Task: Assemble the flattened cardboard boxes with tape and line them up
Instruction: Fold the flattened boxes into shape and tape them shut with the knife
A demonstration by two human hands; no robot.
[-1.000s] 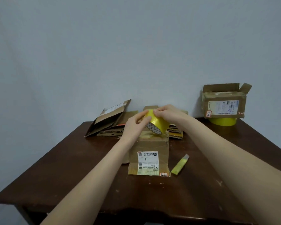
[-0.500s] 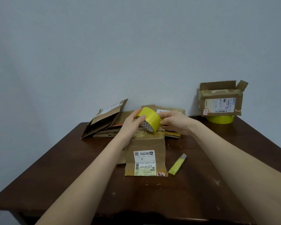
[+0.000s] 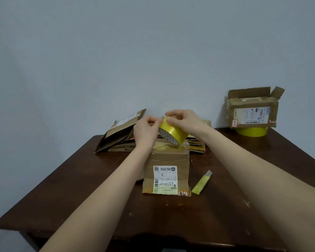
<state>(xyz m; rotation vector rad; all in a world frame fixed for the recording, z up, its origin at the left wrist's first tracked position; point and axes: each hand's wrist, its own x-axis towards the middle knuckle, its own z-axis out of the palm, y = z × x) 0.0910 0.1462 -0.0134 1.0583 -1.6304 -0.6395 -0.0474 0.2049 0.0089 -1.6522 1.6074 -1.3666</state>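
The yellow tape roll is tilted, its lower edge touching the top of a standing cardboard box in the middle of the dark wooden surface. The left hand meets the roll from 9 o'clock, its grip closed on the upper rim, thumb and fingers pinching. The right hand comes in from 2 o'clock, its grip curled over the same top edge, fingertips close to those of the left. The box shows a white shipping label toward the camera. At 11 o'clock from it lies a pile of flattened boxes, partly propped up. At 4 o'clock, just beside its lower corner, lies a yellow-green cutter. At 2 o'clock, near the far right edge, an assembled box with open flaps rests on a second tape roll, near the pale wall.
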